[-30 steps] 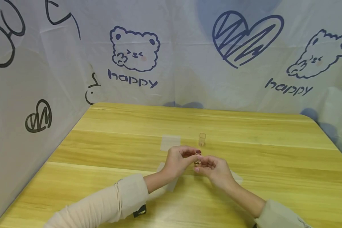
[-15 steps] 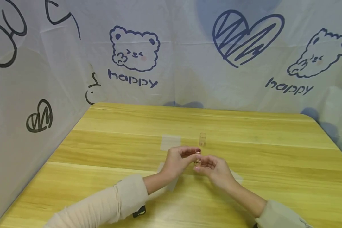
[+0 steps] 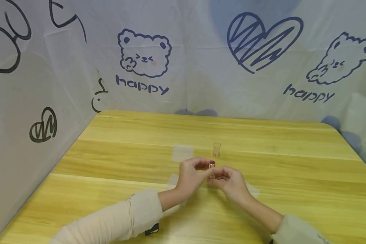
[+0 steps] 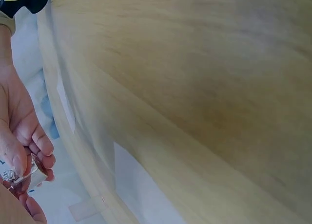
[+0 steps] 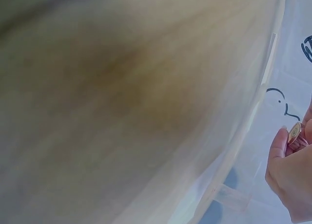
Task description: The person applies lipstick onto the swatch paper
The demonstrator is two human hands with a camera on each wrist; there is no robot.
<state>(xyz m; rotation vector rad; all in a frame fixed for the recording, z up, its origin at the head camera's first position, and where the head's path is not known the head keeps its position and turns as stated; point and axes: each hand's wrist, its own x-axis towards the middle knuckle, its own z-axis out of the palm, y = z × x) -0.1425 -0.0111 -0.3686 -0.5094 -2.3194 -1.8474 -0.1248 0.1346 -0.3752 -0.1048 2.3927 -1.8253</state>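
Both hands hold a small gold lipstick tube (image 3: 211,164) upright, its dark red top facing up, in the head view. My left hand (image 3: 190,178) grips it from the left, with the thumb in front and fingers behind. From the right, the thumb and fingers of my right hand (image 3: 231,181) pinch its lower part. Much of the tube is hidden by fingers. The left wrist view shows its shiny side (image 4: 37,177); the right wrist view shows a gold oval end (image 5: 294,132). A clear cap (image 3: 216,150) stands on the table just beyond the hands.
The wood-patterned table (image 3: 125,149) carries a pale square patch (image 3: 182,153) left of the cap. Another pale patch (image 3: 173,182) is partly covered by the left forearm, and one more (image 3: 253,190) by the right. White drawn-on sheeting (image 3: 201,81) surrounds the table.
My left hand and forearm have shifted slightly right, and the left thumb now covers the tube's lower part, which showed before. The right hand and the clear cap stay in place.
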